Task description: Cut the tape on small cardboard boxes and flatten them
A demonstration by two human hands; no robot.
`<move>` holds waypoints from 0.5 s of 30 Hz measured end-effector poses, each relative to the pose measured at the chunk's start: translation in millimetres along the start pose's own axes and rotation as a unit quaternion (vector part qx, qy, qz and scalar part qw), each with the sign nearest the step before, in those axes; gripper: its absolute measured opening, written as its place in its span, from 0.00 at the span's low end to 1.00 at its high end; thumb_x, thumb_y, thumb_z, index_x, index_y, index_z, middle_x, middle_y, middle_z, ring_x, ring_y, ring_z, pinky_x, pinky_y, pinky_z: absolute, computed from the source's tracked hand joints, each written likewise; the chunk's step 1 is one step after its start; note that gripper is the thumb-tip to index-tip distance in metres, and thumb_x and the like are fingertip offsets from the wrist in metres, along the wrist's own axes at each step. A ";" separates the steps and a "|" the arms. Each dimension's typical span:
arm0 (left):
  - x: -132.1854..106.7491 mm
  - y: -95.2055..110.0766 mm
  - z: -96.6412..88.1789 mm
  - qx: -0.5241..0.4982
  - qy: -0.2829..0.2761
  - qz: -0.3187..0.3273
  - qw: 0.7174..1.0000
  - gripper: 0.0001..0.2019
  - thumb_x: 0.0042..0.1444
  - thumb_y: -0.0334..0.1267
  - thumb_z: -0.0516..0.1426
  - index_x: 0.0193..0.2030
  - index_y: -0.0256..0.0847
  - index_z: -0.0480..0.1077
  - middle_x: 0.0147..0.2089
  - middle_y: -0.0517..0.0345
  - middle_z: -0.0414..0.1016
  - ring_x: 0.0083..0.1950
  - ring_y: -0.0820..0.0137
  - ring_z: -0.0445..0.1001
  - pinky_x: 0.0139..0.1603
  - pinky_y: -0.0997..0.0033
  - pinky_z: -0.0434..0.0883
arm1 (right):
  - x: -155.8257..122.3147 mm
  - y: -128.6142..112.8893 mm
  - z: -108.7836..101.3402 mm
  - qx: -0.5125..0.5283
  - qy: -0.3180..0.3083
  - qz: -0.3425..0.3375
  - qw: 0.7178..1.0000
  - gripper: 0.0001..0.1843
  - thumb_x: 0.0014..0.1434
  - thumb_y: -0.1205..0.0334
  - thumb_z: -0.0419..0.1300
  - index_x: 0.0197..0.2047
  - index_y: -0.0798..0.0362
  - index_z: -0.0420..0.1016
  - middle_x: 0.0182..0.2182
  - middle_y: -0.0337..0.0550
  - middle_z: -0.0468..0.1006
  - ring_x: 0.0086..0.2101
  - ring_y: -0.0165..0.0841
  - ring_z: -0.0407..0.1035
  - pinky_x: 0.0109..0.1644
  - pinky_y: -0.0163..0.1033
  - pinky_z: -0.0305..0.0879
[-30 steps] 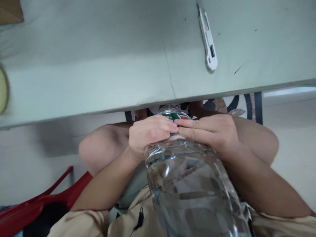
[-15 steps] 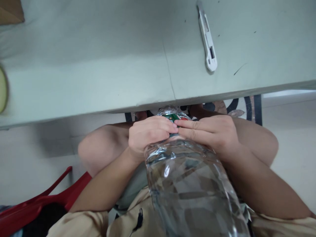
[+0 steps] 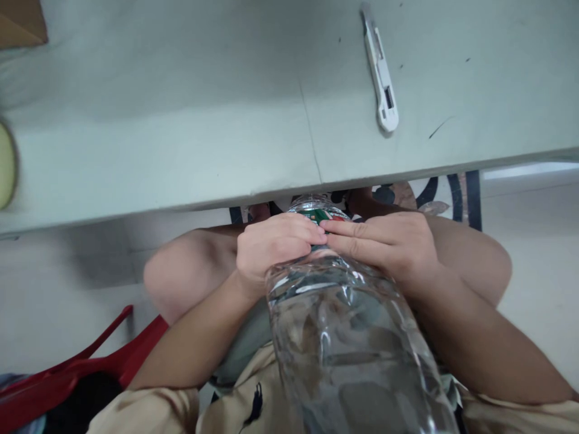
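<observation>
A large clear plastic bottle (image 3: pixel 344 343) lies tilted across my lap, its wide end towards me and its far end at the table edge. My left hand (image 3: pixel 278 244) is wrapped over the bottle's narrower far part from the left. From the right, my right hand (image 3: pixel 389 244) presses on the same part, two fingers stretched across it. The fingertips of both hands meet on top, over a green and red label (image 3: pixel 319 214) that is partly covered. The undersides of both hands are hidden.
A white utility knife (image 3: pixel 382 78) lies on the pale green table (image 3: pixel 181 144), its blade end pointing away. At the left edge are a brown cardboard piece (image 3: pixel 20 24) and a yellowish round object (image 3: pixel 5 166). A red chair (image 3: pixel 104 361) stands at lower left.
Both hands keep the same hold on the bottle. The reflections on the bottle have shifted slightly; otherwise the scene is nearly the same.
</observation>
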State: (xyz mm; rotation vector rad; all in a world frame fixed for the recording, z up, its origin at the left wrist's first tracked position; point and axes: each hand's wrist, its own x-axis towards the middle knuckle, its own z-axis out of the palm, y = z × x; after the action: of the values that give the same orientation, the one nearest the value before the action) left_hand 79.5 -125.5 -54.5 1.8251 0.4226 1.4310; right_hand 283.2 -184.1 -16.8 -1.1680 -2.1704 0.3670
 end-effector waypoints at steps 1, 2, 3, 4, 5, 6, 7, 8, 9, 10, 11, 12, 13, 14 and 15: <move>0.2 -0.5 0.5 0.003 -0.003 -0.002 1.000 0.13 0.67 0.41 0.62 0.31 0.42 0.69 0.34 0.57 0.86 0.34 0.68 0.86 0.45 0.70 0.86 | -0.2 0.1 -0.4 -0.002 0.000 0.000 1.000 0.10 0.72 0.63 0.60 0.50 0.53 0.83 0.49 0.45 0.86 0.33 0.30 0.84 0.33 0.33 0.77; 0.4 -1.0 0.8 0.005 -0.008 -0.006 1.000 0.13 0.67 0.41 0.61 0.31 0.42 0.69 0.35 0.57 0.86 0.35 0.68 0.86 0.45 0.69 0.86 | -0.4 0.2 -0.7 -0.004 0.001 0.002 1.000 0.10 0.72 0.62 0.60 0.50 0.53 0.83 0.49 0.45 0.86 0.33 0.30 0.84 0.33 0.33 0.77; 0.5 -1.3 0.9 0.004 -0.014 -0.008 1.000 0.13 0.68 0.41 0.60 0.31 0.42 0.70 0.35 0.57 0.86 0.35 0.68 0.86 0.45 0.69 0.86 | -0.6 0.3 -0.9 -0.006 0.002 0.005 1.000 0.10 0.71 0.62 0.61 0.50 0.53 0.83 0.49 0.45 0.86 0.33 0.30 0.84 0.34 0.32 0.77; 0.5 -1.5 0.9 0.002 -0.017 -0.006 1.000 0.12 0.68 0.41 0.60 0.32 0.42 0.70 0.35 0.56 0.86 0.35 0.68 0.86 0.45 0.68 0.86 | -0.9 0.3 -0.8 -0.006 0.002 0.005 1.000 0.10 0.71 0.63 0.61 0.49 0.53 0.83 0.49 0.45 0.87 0.33 0.29 0.83 0.34 0.32 0.77; 0.5 -1.6 0.8 -0.003 -0.019 -0.003 1.000 0.11 0.68 0.40 0.61 0.34 0.41 0.70 0.35 0.54 0.86 0.35 0.67 0.86 0.45 0.68 0.86 | -1.0 0.3 -0.4 -0.008 0.000 0.004 1.000 0.09 0.71 0.63 0.61 0.49 0.53 0.84 0.48 0.44 0.87 0.32 0.29 0.83 0.34 0.32 0.77; 0.4 -1.5 0.7 -0.008 -0.018 -0.001 1.000 0.10 0.68 0.40 0.61 0.35 0.40 0.71 0.35 0.53 0.86 0.36 0.67 0.86 0.46 0.68 0.86 | -1.2 0.2 0.2 -0.008 -0.005 0.002 1.000 0.09 0.71 0.63 0.61 0.49 0.52 0.84 0.48 0.44 0.87 0.32 0.28 0.83 0.34 0.32 0.77; 0.4 -1.4 0.6 -0.013 -0.014 -0.001 1.000 0.09 0.67 0.40 0.62 0.36 0.40 0.71 0.35 0.53 0.86 0.36 0.67 0.86 0.46 0.68 0.86 | -1.2 -0.1 0.9 -0.008 -0.007 0.002 1.000 0.10 0.71 0.63 0.61 0.49 0.52 0.84 0.48 0.44 0.87 0.31 0.28 0.83 0.35 0.32 0.77; 0.3 -1.2 0.7 -0.015 -0.009 -0.003 1.000 0.08 0.66 0.40 0.62 0.37 0.40 0.72 0.35 0.53 0.86 0.35 0.67 0.86 0.45 0.68 0.86 | -1.1 -0.4 1.6 -0.008 -0.004 0.005 1.000 0.10 0.71 0.63 0.61 0.49 0.52 0.84 0.48 0.44 0.87 0.31 0.28 0.82 0.34 0.32 0.78; 0.1 -1.0 1.0 -0.015 -0.005 -0.007 1.000 0.08 0.66 0.40 0.63 0.38 0.40 0.72 0.35 0.54 0.86 0.35 0.67 0.86 0.45 0.68 0.86 | -0.9 -0.7 2.2 -0.010 0.001 0.009 1.000 0.11 0.71 0.62 0.60 0.49 0.51 0.85 0.48 0.44 0.87 0.31 0.28 0.82 0.33 0.33 0.77; -0.1 -0.9 1.3 -0.015 -0.003 -0.010 1.000 0.07 0.65 0.40 0.63 0.38 0.41 0.72 0.35 0.54 0.86 0.35 0.67 0.86 0.44 0.67 0.86 | -0.6 -1.1 2.7 -0.013 0.005 0.013 1.000 0.11 0.72 0.62 0.60 0.48 0.50 0.85 0.48 0.43 0.87 0.30 0.28 0.82 0.32 0.33 0.77; -0.2 -0.9 1.8 -0.018 -0.003 -0.013 1.000 0.07 0.66 0.40 0.63 0.38 0.41 0.73 0.34 0.54 0.86 0.35 0.67 0.86 0.44 0.67 0.86 | -0.1 -1.4 2.9 -0.013 0.008 0.015 1.000 0.11 0.72 0.62 0.60 0.48 0.50 0.85 0.47 0.43 0.88 0.30 0.28 0.82 0.31 0.33 0.76; -0.4 -0.9 2.3 -0.023 -0.003 -0.013 1.000 0.07 0.67 0.40 0.62 0.39 0.40 0.73 0.34 0.53 0.85 0.35 0.67 0.86 0.43 0.67 0.86 | 0.5 -1.6 2.8 -0.009 0.007 0.014 1.000 0.11 0.72 0.62 0.60 0.48 0.50 0.85 0.47 0.43 0.88 0.31 0.28 0.83 0.31 0.32 0.76; -0.6 -0.9 2.7 -0.029 -0.003 -0.012 1.000 0.07 0.67 0.40 0.61 0.39 0.39 0.73 0.34 0.52 0.85 0.35 0.66 0.86 0.43 0.67 0.86 | 1.0 -1.7 2.6 -0.003 0.003 0.010 1.000 0.11 0.72 0.62 0.60 0.48 0.51 0.85 0.47 0.43 0.88 0.32 0.28 0.83 0.31 0.32 0.76; -0.7 -1.0 3.1 -0.035 0.000 -0.011 0.999 0.08 0.68 0.40 0.60 0.39 0.39 0.73 0.34 0.51 0.85 0.35 0.66 0.85 0.43 0.67 0.86 | 1.6 -1.7 2.4 0.003 -0.002 0.005 1.000 0.11 0.72 0.63 0.60 0.48 0.52 0.85 0.47 0.44 0.88 0.33 0.28 0.84 0.32 0.31 0.76; -0.9 -1.0 3.2 -0.042 0.005 -0.012 0.999 0.08 0.69 0.41 0.59 0.40 0.39 0.74 0.33 0.50 0.85 0.35 0.66 0.85 0.43 0.67 0.86 | 2.0 -1.7 2.3 0.008 -0.006 0.002 1.000 0.11 0.72 0.63 0.59 0.48 0.53 0.85 0.46 0.44 0.88 0.33 0.29 0.84 0.32 0.31 0.77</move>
State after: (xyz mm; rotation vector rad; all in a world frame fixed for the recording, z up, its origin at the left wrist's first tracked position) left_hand 82.4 -126.6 -56.0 1.7407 0.3819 1.4210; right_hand 279.8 -183.3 -16.9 -1.1639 -2.1712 0.3931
